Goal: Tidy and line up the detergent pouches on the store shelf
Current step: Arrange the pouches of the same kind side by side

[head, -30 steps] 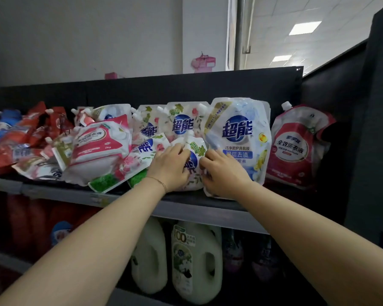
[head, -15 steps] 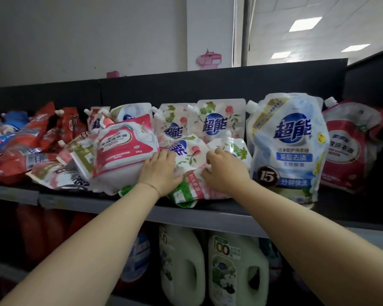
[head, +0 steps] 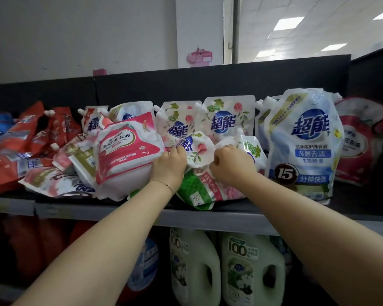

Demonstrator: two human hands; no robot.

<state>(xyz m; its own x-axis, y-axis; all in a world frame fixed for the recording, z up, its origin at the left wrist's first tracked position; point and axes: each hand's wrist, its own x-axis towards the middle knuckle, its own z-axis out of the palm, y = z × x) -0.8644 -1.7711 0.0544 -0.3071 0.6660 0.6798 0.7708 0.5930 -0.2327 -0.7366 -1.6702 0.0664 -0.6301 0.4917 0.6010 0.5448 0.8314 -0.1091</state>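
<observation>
A small white floral pouch (head: 199, 151) leans in the middle of the shelf, over a fallen green-and-pink pouch (head: 199, 191). My left hand (head: 169, 167) grips its left edge and my right hand (head: 230, 165) grips its right edge, fingers curled. Left of my hands a pink-and-white 2 kg pouch (head: 126, 155) lies tilted on a heap. Behind stand two floral pouches (head: 228, 120). A tall blue pouch (head: 305, 146) stands upright to the right.
Red and blue pouches (head: 20, 142) lie jumbled at the far left. A red-and-white pouch (head: 358, 146) leans at the far right. The grey shelf edge (head: 208, 219) runs below my wrists. White jugs (head: 252, 268) stand on the lower shelf.
My view has swung left, so the pouches sit further right in frame. Both hands have closed from flat on the floral pouch to gripping its edges, and it has tipped up off the green-and-pink pouch.
</observation>
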